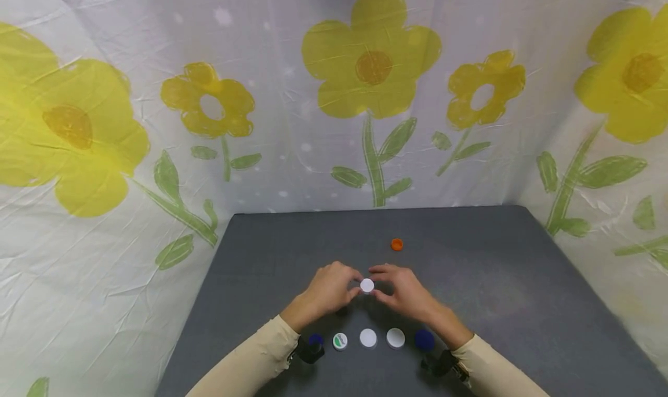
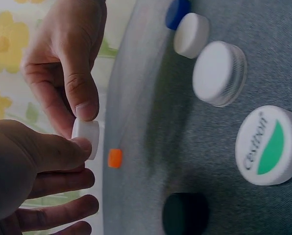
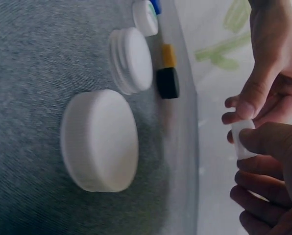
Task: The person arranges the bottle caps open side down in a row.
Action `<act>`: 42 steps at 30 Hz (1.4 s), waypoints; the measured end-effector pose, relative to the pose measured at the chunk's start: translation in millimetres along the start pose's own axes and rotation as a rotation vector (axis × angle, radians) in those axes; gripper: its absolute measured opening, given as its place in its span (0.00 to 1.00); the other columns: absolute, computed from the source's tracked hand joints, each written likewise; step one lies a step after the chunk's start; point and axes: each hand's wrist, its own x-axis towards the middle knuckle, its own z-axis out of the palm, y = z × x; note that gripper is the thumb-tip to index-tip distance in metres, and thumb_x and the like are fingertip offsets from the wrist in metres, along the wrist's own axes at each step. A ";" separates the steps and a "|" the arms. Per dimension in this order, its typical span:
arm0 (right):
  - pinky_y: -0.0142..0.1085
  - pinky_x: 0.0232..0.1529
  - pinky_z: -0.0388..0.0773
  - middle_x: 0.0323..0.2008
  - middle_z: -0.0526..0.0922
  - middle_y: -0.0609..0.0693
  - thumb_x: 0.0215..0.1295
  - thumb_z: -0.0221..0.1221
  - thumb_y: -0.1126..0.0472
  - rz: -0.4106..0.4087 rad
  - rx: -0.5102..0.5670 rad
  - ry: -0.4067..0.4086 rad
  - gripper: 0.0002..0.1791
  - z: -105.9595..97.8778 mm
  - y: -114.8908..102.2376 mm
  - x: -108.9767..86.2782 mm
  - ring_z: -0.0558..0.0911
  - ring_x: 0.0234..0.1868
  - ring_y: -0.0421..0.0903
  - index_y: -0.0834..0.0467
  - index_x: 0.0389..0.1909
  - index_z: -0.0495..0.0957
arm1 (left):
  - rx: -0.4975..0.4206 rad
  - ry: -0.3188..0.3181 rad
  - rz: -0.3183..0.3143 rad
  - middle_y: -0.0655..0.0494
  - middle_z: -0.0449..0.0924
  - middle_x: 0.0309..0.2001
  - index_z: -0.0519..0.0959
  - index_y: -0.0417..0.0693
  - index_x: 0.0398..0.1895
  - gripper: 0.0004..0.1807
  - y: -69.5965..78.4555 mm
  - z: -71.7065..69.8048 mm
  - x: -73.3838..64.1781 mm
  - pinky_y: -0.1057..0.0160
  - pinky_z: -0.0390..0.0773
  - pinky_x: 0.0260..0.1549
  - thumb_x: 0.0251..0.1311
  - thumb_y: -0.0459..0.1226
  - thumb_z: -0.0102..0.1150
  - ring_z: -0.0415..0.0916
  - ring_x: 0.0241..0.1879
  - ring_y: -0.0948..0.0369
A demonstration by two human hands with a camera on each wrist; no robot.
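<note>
Above the dark grey table (image 1: 250,258), a small white bottle cap (image 1: 367,285) is held between my two hands. My left hand (image 1: 331,287) pinches its left side between thumb and fingers. From the right, my right hand (image 1: 403,291) pinches the same cap. The left wrist view shows the cap (image 2: 87,136) edge-on, both thumbs against it. In the right wrist view the cap (image 3: 243,138) is partly covered by the right thumb, and the other right fingers spread below it.
Nearer me runs a row: a blue cap (image 1: 315,339), a white cap with green print (image 1: 340,341), two white caps (image 1: 367,338) and another blue cap (image 1: 424,339). An orange cap (image 1: 396,244) lies farther back. Black (image 3: 167,83) and yellow (image 3: 168,55) caps show too. A flowered curtain (image 1: 282,153) surrounds the table.
</note>
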 end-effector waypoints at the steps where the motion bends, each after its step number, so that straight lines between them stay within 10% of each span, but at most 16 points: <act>1: 0.45 0.50 0.82 0.53 0.85 0.54 0.61 0.69 0.57 0.004 -0.004 -0.010 0.14 1.7 0.5 -0.9 0.85 0.54 0.50 0.56 0.47 0.87 | 0.010 -0.007 0.003 0.62 0.89 0.39 0.89 0.60 0.41 0.09 0.0 2.1 -0.1 0.54 0.82 0.30 0.58 0.46 0.71 0.85 0.38 0.60; 30: 0.50 0.52 0.80 0.53 0.84 0.57 0.59 0.70 0.59 0.107 -0.080 -0.165 0.12 32.6 -4.1 -15.2 0.83 0.55 0.55 0.58 0.43 0.88 | 0.271 -0.091 0.095 0.61 0.84 0.26 0.86 0.62 0.28 0.05 -2.6 43.6 -8.7 0.55 0.78 0.28 0.54 0.48 0.73 0.81 0.29 0.59; 42: 0.54 0.55 0.78 0.53 0.85 0.59 0.56 0.71 0.59 0.092 -0.121 -0.109 0.15 12.5 7.6 -8.7 0.83 0.55 0.58 0.61 0.44 0.87 | 0.266 -0.041 0.080 0.60 0.81 0.24 0.82 0.57 0.24 0.09 -8.9 18.3 5.5 0.54 0.80 0.26 0.54 0.47 0.71 0.81 0.28 0.57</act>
